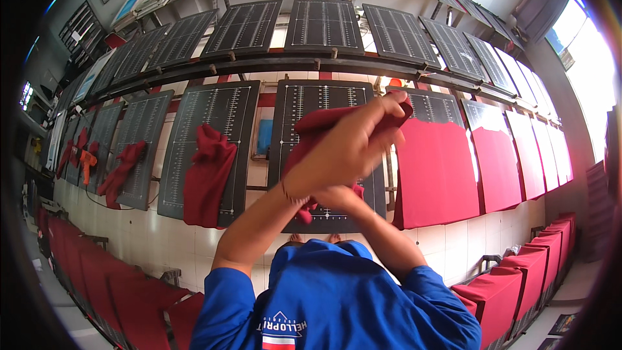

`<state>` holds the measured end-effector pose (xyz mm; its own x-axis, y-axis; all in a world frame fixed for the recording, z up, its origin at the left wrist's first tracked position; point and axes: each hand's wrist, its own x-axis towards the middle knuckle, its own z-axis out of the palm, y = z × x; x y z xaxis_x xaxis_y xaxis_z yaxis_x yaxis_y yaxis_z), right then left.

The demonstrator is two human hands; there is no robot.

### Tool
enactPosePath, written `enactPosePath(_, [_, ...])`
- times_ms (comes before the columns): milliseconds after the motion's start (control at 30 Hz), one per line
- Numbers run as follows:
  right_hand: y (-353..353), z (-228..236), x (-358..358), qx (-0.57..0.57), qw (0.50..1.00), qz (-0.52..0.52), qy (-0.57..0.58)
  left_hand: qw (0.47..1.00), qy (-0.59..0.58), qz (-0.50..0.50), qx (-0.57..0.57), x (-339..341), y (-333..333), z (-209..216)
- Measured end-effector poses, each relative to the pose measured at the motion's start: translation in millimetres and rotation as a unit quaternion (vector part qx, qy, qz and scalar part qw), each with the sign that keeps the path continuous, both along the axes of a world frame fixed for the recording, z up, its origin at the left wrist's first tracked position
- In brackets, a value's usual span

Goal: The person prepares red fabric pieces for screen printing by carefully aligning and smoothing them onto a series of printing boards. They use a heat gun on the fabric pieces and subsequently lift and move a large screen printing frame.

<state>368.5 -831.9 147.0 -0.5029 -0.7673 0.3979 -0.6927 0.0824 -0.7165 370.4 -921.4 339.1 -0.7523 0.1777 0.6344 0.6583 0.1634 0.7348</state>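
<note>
My left hand (346, 149) reaches across the middle, its curled fingers at the edge of a bunched dark red cloth (321, 120). The thumb is blurred by motion. Below it, my right hand (332, 198) is mostly hidden behind my left wrist, so its fingers do not show. Folds of red cloth stick out on both sides of it. The cloth hangs above a black board (291, 100) with white ruled markings, directly in front of me. My forearms cross over the board's near part.
To the left, crumpled red cloths (210, 175) lie on similar boards, with an orange heat gun (86, 161) farther left. To the right, red cloths (434, 175) lie flat over boards. A dark rail (272, 65) runs behind. More red-draped boards (492, 291) stand behind me.
</note>
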Motion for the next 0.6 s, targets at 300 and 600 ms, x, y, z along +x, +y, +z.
enactPosePath(300, [73.4,162.9,-6.9,-0.462,0.792,-0.019,-0.399,0.866,-0.280,0.381,-0.161,59.8,-92.0,-102.6])
enactPosePath(600, [70.4,247.2,22.6,-0.464,0.722,0.153,-0.490,0.974,-0.022,0.078,0.210,49.7,1.0,-53.3])
